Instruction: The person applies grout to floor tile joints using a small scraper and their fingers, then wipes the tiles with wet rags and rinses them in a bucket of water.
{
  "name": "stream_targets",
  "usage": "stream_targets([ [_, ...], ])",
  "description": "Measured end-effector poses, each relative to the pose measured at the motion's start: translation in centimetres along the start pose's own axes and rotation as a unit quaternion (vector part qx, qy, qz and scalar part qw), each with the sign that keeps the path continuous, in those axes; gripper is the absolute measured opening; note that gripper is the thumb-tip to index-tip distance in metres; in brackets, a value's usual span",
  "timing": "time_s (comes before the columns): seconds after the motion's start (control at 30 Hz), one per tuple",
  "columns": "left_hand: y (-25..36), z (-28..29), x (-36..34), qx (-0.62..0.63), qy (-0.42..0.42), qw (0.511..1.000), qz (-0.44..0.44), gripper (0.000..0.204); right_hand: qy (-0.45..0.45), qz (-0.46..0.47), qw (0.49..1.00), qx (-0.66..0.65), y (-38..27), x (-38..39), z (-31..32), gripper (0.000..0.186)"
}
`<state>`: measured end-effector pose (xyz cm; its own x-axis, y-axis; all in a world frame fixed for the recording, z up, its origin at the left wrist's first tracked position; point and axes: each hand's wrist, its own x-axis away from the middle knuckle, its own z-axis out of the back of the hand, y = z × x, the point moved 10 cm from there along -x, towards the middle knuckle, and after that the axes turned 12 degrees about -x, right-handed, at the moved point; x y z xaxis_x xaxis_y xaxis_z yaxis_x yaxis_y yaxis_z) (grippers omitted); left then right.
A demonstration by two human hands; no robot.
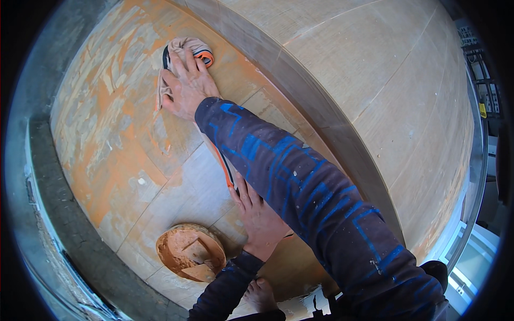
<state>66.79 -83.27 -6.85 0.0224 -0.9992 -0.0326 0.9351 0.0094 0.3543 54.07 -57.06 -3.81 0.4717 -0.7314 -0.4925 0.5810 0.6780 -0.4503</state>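
Your right hand [187, 85] lies flat, fingers spread, pressing a crumpled beige cloth [179, 53] onto the tiled floor [123, 150]; the cloth bunches under and beyond your fingertips, with a dark, orange-edged band showing at its far end. Your left hand [259, 219] rests open and empty on the floor, palm down, nearer to you than the cloth and under your right forearm. Just left of that hand sits a round tub [190, 251] smeared with orange-brown paste. Beyond the cloth, to the right, a tiled wall [375, 80] rises from the floor.
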Motion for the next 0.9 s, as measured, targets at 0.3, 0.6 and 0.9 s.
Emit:
stream_targets([
  [0.3,2.0,2.5,-2.5,-0.029,-0.008,0.998,-0.063,0.075,0.056,-0.084,0.991,0.089,5.3,-0.5,5.8,0.050],
  [0.6,12.1,0.8,17.1,0.066,-0.141,0.957,-0.243,0.061,0.003,-0.152,0.984,0.092,-1.6,20.7,18.0,0.059],
  [0.9,18.2,0.8,34.9,0.096,-0.186,0.856,-0.473,0.048,-0.102,-0.349,0.912,0.189,-7.2,49.0,33.4,0.054],
])
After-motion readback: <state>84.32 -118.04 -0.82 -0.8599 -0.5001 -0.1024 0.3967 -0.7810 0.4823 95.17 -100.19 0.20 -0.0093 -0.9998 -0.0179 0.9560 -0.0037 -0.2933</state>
